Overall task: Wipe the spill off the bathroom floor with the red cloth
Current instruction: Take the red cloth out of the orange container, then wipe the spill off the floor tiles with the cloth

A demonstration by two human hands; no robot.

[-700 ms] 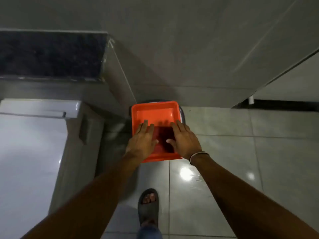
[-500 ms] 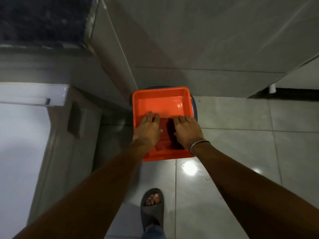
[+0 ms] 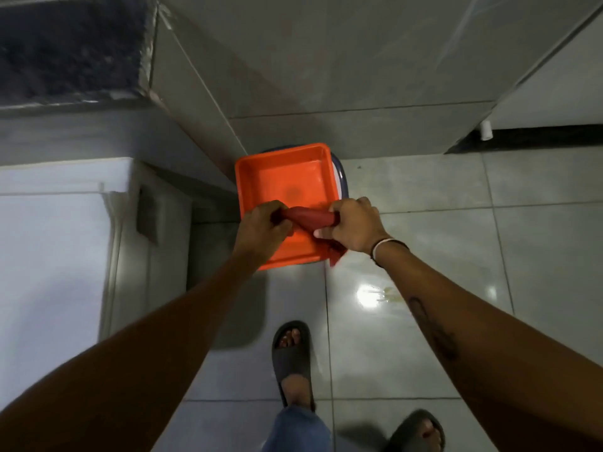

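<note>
Two hands, left (image 3: 266, 223) and right (image 3: 354, 225), are gripping the twisted red cloth (image 3: 310, 218) between them over the orange basin (image 3: 284, 177), apparently wringing; next, wiping the spill (image 3: 390, 296) on the floor below the right wrist.

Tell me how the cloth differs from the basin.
The cloth is dark red, the basin bright orange. The cloth is soft and bunched into a roll; the basin is rigid and square. The cloth is gripped by the left hand and right hand; the basin sits below, unheld.
</note>
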